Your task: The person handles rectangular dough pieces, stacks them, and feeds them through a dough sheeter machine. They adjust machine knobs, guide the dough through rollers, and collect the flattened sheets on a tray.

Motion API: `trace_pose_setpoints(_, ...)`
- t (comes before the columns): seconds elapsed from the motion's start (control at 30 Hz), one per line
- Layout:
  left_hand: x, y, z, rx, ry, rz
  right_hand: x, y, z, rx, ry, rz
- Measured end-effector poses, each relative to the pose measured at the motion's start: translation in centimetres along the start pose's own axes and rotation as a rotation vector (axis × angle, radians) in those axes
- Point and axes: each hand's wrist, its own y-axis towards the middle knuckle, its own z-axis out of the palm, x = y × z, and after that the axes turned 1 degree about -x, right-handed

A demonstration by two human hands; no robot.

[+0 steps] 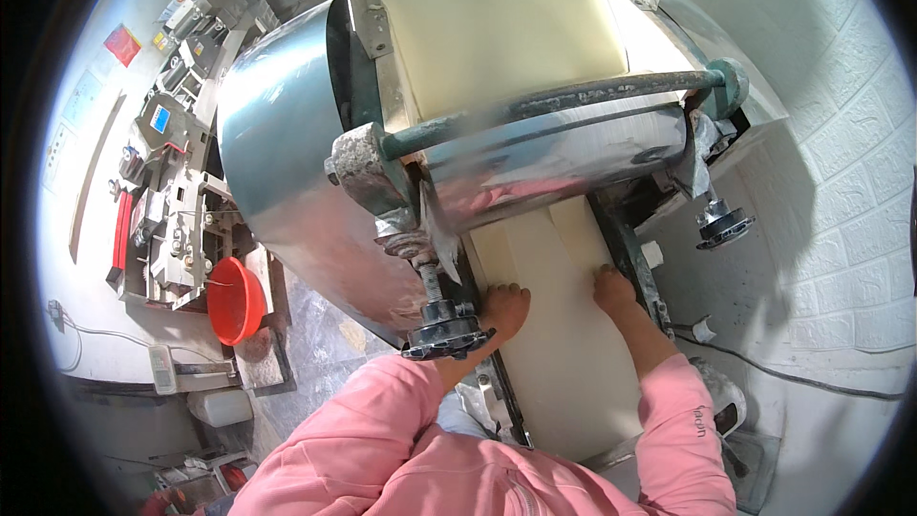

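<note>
A pale dough sheet lies on the lower tray of a dough sheeting machine, with overlapping layers near the roller. My left hand is curled over the sheet's left edge, just beside a black adjusting knob. At the opposite edge, my right hand grips the dough with bent fingers; its fingertips are hidden. Above both hands is a shiny metal roller, with a worn green bar across it. More smooth dough covers the upper chute behind the bar.
The machine's rounded metal housing stands at the left. A second black knob juts out at the right. Near the left wall are a red plastic basin and other machinery. A black cable runs toward the white brick-patterned wall.
</note>
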Motion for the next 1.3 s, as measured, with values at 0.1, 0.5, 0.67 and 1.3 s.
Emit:
trace_pose_setpoints(0.1,-1.6,-1.9,-1.1,0.104,0.020,0.083,-1.5,-2.1,-0.7,0.089,-0.148,-0.115)
trace_pose_setpoints(0.5,-5.1,-6.0,-0.2,0.493,-0.306,0.386,-3.6,-7.4,-1.1,0.506,-0.285,-0.234)
trace_pose_setpoints(0.67,-5.7,-6.8,1.3,0.586,-0.456,0.292,-5.7,-7.4,2.5,0.609,-0.261,-0.152)
trace_pose_setpoints(1.3,-2.5,-10.3,-3.4,0.310,-0.859,-0.057,-4.0,-20.2,-11.8,-0.105,0.219,-0.132)
